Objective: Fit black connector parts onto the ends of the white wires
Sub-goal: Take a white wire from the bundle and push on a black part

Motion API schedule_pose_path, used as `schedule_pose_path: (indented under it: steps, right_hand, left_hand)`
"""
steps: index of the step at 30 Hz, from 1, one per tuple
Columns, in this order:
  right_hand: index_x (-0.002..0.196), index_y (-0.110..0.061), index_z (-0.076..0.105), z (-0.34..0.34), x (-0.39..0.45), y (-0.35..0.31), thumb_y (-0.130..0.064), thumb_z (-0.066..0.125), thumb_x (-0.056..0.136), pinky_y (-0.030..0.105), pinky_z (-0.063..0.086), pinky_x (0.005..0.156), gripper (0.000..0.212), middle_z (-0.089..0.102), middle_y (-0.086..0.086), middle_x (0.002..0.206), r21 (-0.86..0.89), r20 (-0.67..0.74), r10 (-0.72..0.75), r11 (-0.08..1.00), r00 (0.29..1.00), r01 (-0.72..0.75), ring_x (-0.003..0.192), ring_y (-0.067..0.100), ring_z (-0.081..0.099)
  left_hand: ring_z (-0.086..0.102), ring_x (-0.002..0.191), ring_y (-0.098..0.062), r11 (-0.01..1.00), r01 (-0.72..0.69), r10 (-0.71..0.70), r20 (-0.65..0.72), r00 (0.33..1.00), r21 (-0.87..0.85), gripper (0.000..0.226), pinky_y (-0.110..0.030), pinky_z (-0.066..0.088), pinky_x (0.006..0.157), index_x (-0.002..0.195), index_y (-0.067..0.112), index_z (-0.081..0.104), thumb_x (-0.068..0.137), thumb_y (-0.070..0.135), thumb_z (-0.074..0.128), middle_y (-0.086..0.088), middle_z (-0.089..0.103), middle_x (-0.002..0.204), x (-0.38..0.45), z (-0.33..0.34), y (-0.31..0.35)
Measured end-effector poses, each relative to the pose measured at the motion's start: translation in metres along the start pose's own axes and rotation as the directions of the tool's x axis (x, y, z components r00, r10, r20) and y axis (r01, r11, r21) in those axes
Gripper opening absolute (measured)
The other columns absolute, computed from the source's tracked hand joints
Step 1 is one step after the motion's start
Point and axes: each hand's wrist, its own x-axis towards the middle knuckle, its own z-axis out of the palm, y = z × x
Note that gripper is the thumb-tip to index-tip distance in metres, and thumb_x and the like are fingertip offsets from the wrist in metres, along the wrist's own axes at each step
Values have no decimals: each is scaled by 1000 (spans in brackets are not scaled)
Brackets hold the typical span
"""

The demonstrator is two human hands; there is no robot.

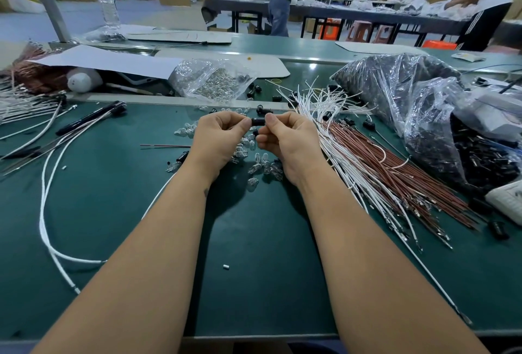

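A small black connector part (257, 121) sits between my two hands above the green table (118, 212). My left hand (219, 138) pinches its left end and my right hand (285, 138) pinches its right end, thumbs on top. A white wire (158, 201) runs out from under my left forearm toward the table's left side; its end is hidden by my hands. A fan of loose white wires (333, 133) lies just right of my right hand, beside brown wires (395, 178). Several loose black connector parts (264, 110) lie behind my hands.
Small clear glass bulbs (262, 164) are scattered under my hands. A clear bag of bulbs (214, 82) lies behind, a large bag of black parts (409, 93) at the right. Finished wire assemblies (84, 124) lie at the left. A water bottle (107, 0) stands far left.
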Motion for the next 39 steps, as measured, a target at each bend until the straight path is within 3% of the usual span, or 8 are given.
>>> schedule_pose_path:
  steps: [5, 11, 16, 29, 34, 39]
  right_hand:
    - [82, -4, 55, 1, -1, 0, -6, 54, 96, 23, 52, 49, 15, 61, 7, 61, 71, 14, 54, 996, 998, -55, 47, 12, 58]
    - [81, -7, 57, 1, 4, -2, -6, 54, 96, 21, 49, 48, 16, 59, -1, 53, 23, -24, 58, 998, 998, -57, 44, 8, 52]
    - [79, -8, 55, 1, 4, 3, -7, 55, 96, 21, 47, 45, 17, 58, 4, 58, -62, -29, 43, 997, 999, -44, 42, 9, 51]
    - [80, -7, 55, 4, 4, 2, -10, 53, 98, 26, 52, 50, 18, 61, 9, 64, -25, 37, -41, 999, 999, 42, 47, 16, 56]
    - [88, -4, 57, 10, 1, 1, -4, 56, 95, 26, 56, 56, 7, 65, 5, 66, -73, 8, -115, 991, 993, 116, 55, 14, 64]
    - [86, -4, 54, 10, -2, 0, -1, 56, 94, 27, 55, 57, 9, 66, 6, 66, -83, -27, -240, 968, 970, 237, 57, 18, 66]
  left_hand:
    - [52, 71, -16, 1000, 3, -3, -1, 1000, -19, 8, -21, 44, 67, 81, 14, 69, 89, 13, 66, -9, 62, 74, 0, -1, 0]
    - [54, 69, -11, 999, -12, 12, -11, 1000, -31, 10, -19, 46, 68, 79, 19, 70, 87, 14, 69, -4, 63, 71, 0, -1, -1]
    - [53, 68, -13, 1000, 0, 0, -6, 1000, -24, 10, -23, 46, 69, 79, 16, 70, 87, 12, 69, -4, 62, 69, 1, -1, -3]
    - [54, 69, -15, 999, -41, 41, -19, 999, -21, 11, -29, 46, 70, 80, 16, 69, 89, 11, 66, -7, 65, 72, 3, 3, -5]
    - [66, 77, -19, 987, -128, 137, -102, 985, 95, 12, -36, 55, 78, 92, 6, 74, 90, 14, 66, -7, 72, 82, 4, 3, -2]
    - [45, 58, -16, 891, -267, 300, -34, 953, 368, 21, -32, 38, 57, 96, 5, 70, 97, 18, 54, -5, 59, 65, 0, -5, 9]
